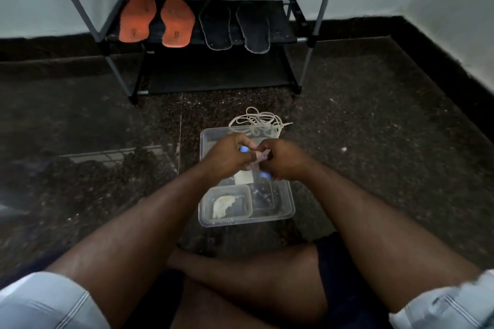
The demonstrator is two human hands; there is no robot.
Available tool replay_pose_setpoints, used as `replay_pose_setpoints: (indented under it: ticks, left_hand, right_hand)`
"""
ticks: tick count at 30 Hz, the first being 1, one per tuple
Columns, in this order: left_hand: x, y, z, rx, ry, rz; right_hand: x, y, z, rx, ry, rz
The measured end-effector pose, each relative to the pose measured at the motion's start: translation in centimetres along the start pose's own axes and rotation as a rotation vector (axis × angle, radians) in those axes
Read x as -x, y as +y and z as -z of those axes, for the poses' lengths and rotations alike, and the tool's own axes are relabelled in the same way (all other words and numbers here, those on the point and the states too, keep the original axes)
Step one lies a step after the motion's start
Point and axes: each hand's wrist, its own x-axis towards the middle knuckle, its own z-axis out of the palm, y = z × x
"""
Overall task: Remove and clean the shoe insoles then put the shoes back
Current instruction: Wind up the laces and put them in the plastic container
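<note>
Dark floor — left hand and right hand pinch something small over the tub; insoles on far rack.

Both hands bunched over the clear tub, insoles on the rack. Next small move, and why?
Probably keep wringing the small pale item over the clear plastic tub: left hand and right hand both grip it there. Four insoles, orange pair and dark pair, already lie on the black shoe rack.
</note>
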Motion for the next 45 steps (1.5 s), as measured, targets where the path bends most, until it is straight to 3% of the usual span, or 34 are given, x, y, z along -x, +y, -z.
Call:
replay_pose_setpoints:
  ticks: [5,10,13,17,21,31,40,43,45]
  left_hand:
    - [0.1,-1.4,2.3,0.043,0.217,0.179]
    - [0.6,-4.0,4.7,-0.289,0.219,-0.004]
    - [0.2,-4.5,4.7,-0.426,0.183,-0.037]
    - [-0.3,-4.3,3.8,-0.523,0.149,-0.038]
    - [-0.5,-4.1,2.7,-0.537,0.101,0.001]
    - [1.3,-3.6,-1.6,-0.563,-0.065,-0.106]
    - [2.1,-4.8,-4.5,-1.17,-0.119,-0.287]
    - [1.9,-4.7,-4.7,-1.185,-0.177,-0.243]
    - [1.5,-4.4,-4.0,-1.07,-0.183,-0.198]
  right_hand:
    - [-0.6,-0.1,-1.1,0.197,-0.008,0.081]
    - [-1.9,-0.7,-3.1,0.384,-0.046,0.162]
    - [-2.1,-0.6,-4.0,0.479,-0.091,0.172]
    - [-2.4,-0.6,-3.6,0.421,-0.089,0.145]
    - [-2.2,0.1,-1.4,0.473,-0.079,0.104]
    - [0.5,1.2,-1.0,0.574,-0.152,0.065]
    - [0.6,1.2,0.6,0.502,-0.204,-0.001]
    - [0.4,1.1,0.1,0.554,-0.237,0.02]
    - [0.3,1.0,-0.1,0.579,-0.252,0.022]
